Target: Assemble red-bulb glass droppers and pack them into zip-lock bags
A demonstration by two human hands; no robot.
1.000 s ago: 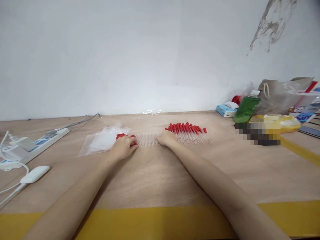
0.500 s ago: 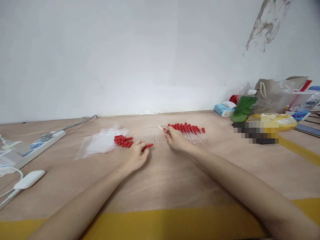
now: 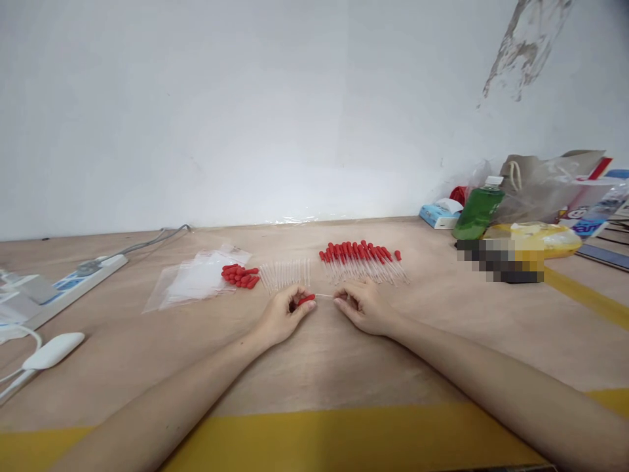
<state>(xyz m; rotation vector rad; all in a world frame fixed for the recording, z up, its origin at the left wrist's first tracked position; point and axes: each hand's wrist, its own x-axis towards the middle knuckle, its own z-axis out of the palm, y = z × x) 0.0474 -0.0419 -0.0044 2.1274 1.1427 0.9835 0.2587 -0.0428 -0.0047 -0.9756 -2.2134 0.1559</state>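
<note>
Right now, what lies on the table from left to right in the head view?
Power strip, plastic bags, loose red bulbs, bare clear tubes, tubes with red bulbs, blue tissue pack, green bottle.

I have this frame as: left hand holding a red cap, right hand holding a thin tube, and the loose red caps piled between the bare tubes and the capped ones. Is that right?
Not quite: the head view shows the loose red caps left of the bare tubes. The left hand does hold a red cap, the right hand a thin tube.
</note>
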